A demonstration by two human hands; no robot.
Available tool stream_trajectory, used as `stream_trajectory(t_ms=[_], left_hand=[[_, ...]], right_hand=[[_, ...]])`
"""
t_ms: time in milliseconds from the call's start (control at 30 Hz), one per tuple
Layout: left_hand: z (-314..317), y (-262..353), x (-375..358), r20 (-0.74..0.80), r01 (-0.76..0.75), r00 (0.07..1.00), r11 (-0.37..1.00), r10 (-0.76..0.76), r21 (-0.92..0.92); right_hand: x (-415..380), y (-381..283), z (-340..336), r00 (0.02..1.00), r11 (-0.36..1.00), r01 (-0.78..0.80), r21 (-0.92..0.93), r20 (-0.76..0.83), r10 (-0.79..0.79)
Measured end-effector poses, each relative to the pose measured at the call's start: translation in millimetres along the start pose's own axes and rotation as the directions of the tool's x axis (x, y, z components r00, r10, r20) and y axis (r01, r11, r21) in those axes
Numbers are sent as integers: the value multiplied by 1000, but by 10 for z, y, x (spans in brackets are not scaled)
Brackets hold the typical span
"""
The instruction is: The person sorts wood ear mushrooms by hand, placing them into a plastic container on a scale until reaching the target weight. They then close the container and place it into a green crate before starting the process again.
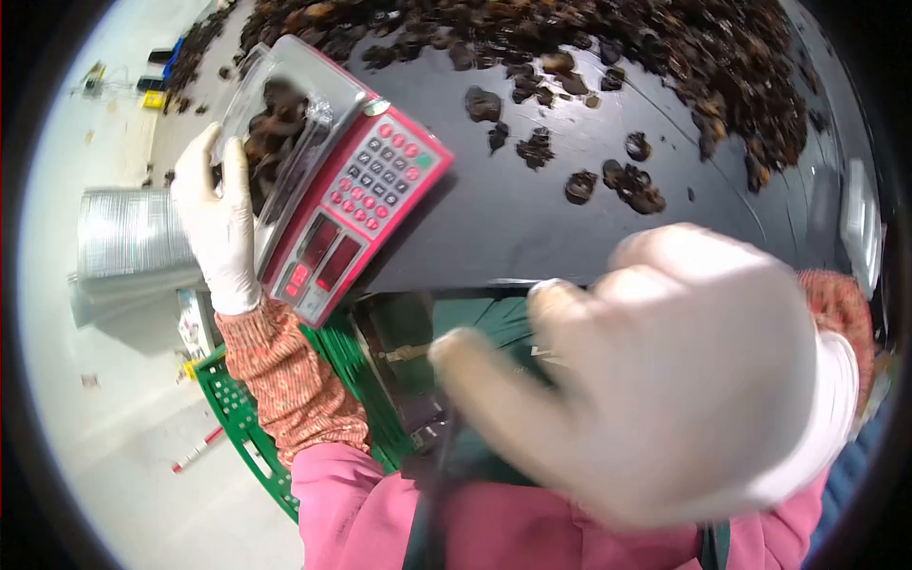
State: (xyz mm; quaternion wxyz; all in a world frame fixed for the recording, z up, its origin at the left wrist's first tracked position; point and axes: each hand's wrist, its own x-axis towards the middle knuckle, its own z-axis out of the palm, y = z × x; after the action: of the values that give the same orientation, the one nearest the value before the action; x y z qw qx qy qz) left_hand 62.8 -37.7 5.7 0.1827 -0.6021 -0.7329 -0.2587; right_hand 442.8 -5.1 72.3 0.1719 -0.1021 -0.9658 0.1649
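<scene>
A red and grey digital scale (385,176) stands tilted in view at the left of the black table. On its platform sits a clear plastic tray (323,128) holding dark brown, glossy, wrinkled pieces (275,123). My left hand (214,209), in a white glove, grips the tray's near left side, thumb over the edge and fingers on the outside. Close to the camera is my right hand (655,370), white-gloved and smeared by motion. Its thumb and forefinger are apart with nothing visible between them; the other fingers are curled.
A large heap of the same dark pieces (665,47) covers the far table, with several loose ones nearer. Stacked clear trays (133,233) stand at the left. A green crate (242,418) sits below the scale. More clear plastic (860,218) lies at the right edge.
</scene>
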Motion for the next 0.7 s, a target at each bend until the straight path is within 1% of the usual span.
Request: stream_trajectory(t_ms=[33, 67, 100, 133, 167, 200, 233, 300, 333, 367, 433, 467, 633, 700], left_hand=[[124, -152, -6, 127, -50, 991, 999, 50, -6], [206, -157, -56, 210, -12, 978, 1000, 13, -8], [271, -169, -94, 198, -13, 980, 999, 5, 39], [261, -183, -150, 216, -2, 976, 1000, 4, -8], [265, -168, -104, 182, 2, 983, 998, 8, -55], [249, -128, -109, 175, 89, 981, 996, -82, -28], [220, -91, -145, 146, 109, 984, 994, -105, -21], [181, -20, -186, 19, 24, 1000, 1000, -24, 0], [155, 45, -198, -25, 74, 997, 997, -75, -15], [89, 188, -195, -55, 84, 995, 996, -85, -19], [-10, 349, -214, -117, 82, 989, 996, -86, -41], [-44, 465, -221, -157, 73, 984, 993, -86, -89], [-37, 870, -339, -323, -175, 943, 949, 84, -263], [-28, 1078, -409, -260, -212, 954, 951, 152, -225]], right_hand=[[118, -37, 20, 998, 999, 47, -13, 40, -47], [173, -60, 43, 995, 997, 75, -32, 64, -73], [196, -77, 44, 993, 996, 83, -29, 83, -81], [211, -67, 58, 991, 995, 95, -35, 97, -91], [185, -83, 58, 990, 994, 95, -50, 105, -89], [146, -101, 49, 991, 995, 88, -50, 107, -82], [115, -104, 43, 990, 995, 86, -46, 117, -80], [66, -93, 16, 988, 996, 72, -46, 139, -65], [44, -74, -12, 986, 997, 67, -43, 153, -59], [43, -72, 11, 981, 997, 58, -46, 186, -49], [42, -64, -1, 977, 998, 40, -50, 214, -28], [39, -64, -25, 975, 998, 25, -50, 222, -14], [45, -208, -234, 955, 993, -43, -107, 289, 72], [18, -261, -418, 934, 984, -134, -118, 316, 165]])
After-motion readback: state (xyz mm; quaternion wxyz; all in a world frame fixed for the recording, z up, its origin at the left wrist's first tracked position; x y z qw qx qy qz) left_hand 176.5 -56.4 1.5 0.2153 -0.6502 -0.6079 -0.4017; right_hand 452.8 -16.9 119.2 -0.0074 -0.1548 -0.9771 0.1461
